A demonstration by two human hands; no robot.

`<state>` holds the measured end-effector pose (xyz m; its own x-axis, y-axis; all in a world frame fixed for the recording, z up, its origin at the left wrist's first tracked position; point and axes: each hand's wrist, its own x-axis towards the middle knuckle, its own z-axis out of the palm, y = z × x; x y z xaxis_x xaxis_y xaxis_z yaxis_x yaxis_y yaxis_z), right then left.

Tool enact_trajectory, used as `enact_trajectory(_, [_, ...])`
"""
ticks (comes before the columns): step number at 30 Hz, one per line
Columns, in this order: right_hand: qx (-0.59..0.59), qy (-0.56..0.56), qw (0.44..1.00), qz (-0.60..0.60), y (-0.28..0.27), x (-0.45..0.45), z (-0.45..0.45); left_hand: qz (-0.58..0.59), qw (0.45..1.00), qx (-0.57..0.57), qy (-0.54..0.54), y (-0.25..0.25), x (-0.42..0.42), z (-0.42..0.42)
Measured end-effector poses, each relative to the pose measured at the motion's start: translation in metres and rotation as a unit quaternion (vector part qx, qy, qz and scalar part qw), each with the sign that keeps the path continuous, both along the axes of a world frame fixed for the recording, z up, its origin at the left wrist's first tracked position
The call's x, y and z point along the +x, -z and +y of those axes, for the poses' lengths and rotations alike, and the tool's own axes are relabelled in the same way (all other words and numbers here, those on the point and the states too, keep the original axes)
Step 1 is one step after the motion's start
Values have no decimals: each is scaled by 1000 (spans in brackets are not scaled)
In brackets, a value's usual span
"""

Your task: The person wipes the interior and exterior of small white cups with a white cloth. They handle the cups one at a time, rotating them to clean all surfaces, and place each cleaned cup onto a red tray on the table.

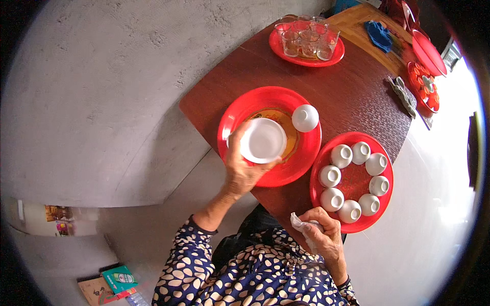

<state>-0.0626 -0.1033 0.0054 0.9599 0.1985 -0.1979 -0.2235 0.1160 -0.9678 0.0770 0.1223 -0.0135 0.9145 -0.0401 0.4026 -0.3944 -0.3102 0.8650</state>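
My left hand (244, 168) grips a white bowl (263, 140) by its rim, thumb and fingers spread around it. The bowl is mouth up over a large red plastic tray (270, 176) with a patterned yellow middle. An upturned white cup (305, 118) sits at that tray's right side. Crumpled in my right hand (325, 233) is a white cloth or tissue (304, 225), near the table's front edge. Just beyond that hand, a second red tray (354, 179) carries several upturned white cups (341, 156) set in a ring.
Drinking glasses (308, 40) crowd a red tray (277, 48) at the back of the brown table (237, 76). Grey cloth (402, 95) and a blue cloth (378, 35) lie to the right. A rough grey wall (115, 95) borders the left. Cardboard boxes (119, 279) are at lower left.
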Motion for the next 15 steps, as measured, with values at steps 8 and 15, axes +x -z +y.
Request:
enact_trajectory(8, [13,25,1000,12,0,-8,-11,-16,990,136,-19,36,18,-47])
enact_trajectory(15, [12,18,1000,22,-1,-8,-8,-77,952,282,-88,11,2,-44])
